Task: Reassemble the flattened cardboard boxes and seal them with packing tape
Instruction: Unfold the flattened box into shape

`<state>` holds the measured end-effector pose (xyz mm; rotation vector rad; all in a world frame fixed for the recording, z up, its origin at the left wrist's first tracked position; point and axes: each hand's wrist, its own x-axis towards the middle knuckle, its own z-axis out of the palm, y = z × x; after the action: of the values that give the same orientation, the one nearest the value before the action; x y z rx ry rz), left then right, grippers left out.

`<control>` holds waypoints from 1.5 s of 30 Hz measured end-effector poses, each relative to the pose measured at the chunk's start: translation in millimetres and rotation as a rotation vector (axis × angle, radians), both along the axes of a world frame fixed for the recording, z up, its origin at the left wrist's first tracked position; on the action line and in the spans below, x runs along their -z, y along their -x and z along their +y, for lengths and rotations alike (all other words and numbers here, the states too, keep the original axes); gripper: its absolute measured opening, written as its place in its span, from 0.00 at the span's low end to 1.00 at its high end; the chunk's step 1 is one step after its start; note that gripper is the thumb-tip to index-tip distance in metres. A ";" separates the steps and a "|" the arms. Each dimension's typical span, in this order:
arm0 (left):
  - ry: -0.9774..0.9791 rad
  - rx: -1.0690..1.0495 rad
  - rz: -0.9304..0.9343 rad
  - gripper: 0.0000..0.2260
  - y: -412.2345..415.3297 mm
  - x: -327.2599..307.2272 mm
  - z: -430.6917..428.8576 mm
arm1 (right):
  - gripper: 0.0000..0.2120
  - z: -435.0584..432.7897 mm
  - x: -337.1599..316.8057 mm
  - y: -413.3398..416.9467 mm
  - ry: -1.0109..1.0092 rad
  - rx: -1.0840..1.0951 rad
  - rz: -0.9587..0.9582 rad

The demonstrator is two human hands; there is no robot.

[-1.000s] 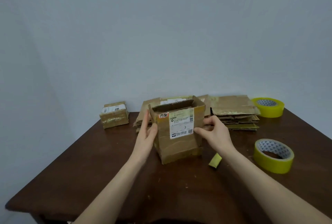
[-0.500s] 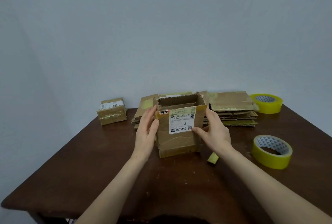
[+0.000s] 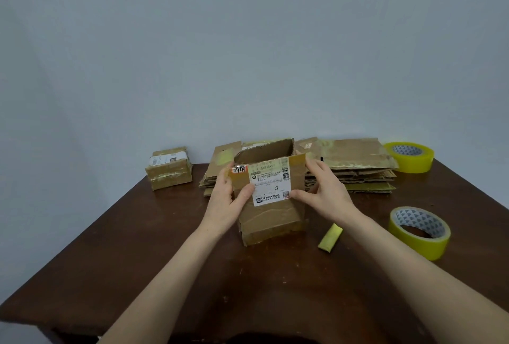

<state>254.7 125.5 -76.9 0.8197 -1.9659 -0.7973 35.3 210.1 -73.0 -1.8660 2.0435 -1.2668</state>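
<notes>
Box [image 3: 271,200] now squared upright on desk [image 3: 137,247]; left hand [image 3: 227,200] and right hand [image 3: 323,195] fingers grasping its sides; top open, untaped.

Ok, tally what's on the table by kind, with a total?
Yellow packing tape rolls: 2
Open brown cardboard box in both hands: 1
Sealed small cardboard box: 1
Stacks of flattened cardboard: 2
Small yellow tape scrap: 1
Total: 7
</notes>
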 end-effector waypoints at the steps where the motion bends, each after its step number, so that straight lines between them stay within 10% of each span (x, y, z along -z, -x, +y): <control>1: -0.010 0.013 -0.011 0.23 -0.7 -2.2 -1.0 | 0.37 -1.9 -0.4 0.6 0.007 -0.014 -0.021; 7: -0.012 0.055 -0.057 0.37 -4.7 -10.6 -8.8 | 0.40 -9.6 -8.8 9.4 0.064 -0.143 -0.123; 18: -0.099 0.145 -0.015 0.24 -1.2 -13.8 -7.1 | 0.16 -11.3 -18.0 11.0 -0.089 -0.286 -0.247; 21: -0.082 0.036 0.081 0.12 -2.8 -16.1 -6.1 | 0.21 -10.8 -17.8 11.7 -0.046 -0.227 -0.336; 27: -0.202 -0.027 0.192 0.27 6.4 -25.5 -8.8 | 0.43 -13.8 -16.0 4.1 -0.041 -0.140 -0.393; 32: -0.142 0.032 -0.022 0.11 12.2 -29.0 -12.8 | 0.35 -19.0 -25.1 -0.1 -0.072 -0.223 -0.355; 45: -0.067 -0.046 -0.067 0.11 20.6 -48.1 -0.1 | 0.29 -4.9 -23.6 -2.9 -0.085 -0.177 -0.174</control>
<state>234.1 125.4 -28.8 0.9390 -1.9807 -0.8218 38.2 205.2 -49.5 -1.7851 1.7735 -1.2295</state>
